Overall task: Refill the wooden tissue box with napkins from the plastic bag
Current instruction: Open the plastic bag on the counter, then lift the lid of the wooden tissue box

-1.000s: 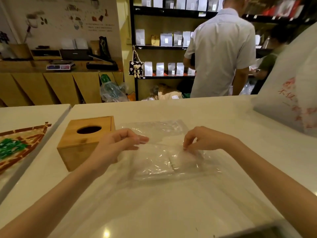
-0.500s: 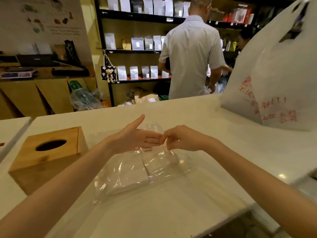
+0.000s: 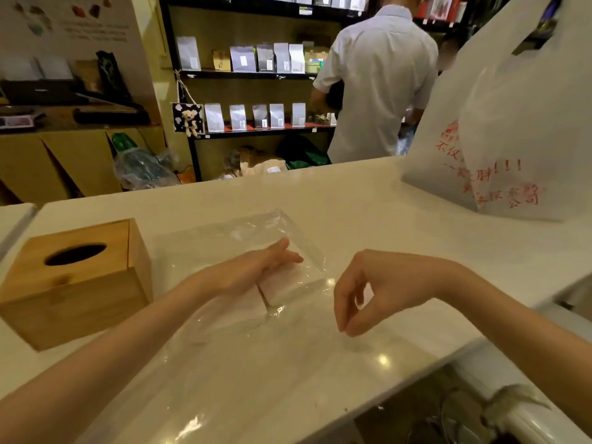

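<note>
The wooden tissue box point(image 3: 73, 283) with an oval slot on top stands at the left of the white counter point(image 3: 368, 200). A clear plastic bag point(image 3: 221, 235) lies flat beside it, holding white napkin stacks point(image 3: 288, 288). My left hand point(image 3: 256, 267) reaches into the bag's open mouth, fingers stretched flat over the napkins. My right hand point(image 3: 368, 283) hovers just right of the bag, off the plastic, fingers loosely curled downward with nothing in them.
A large white carrier bag point(image 3: 512, 139) with red print stands at the counter's right. Behind the counter a person in a white shirt point(image 3: 378, 75) faces shelves of pouches point(image 3: 256, 59). The counter's near edge drops off at lower right.
My right hand has let go of the bag's mouth and drawn back to the right. My left hand has slid further into the bag onto the napkins. The view shifted right.
</note>
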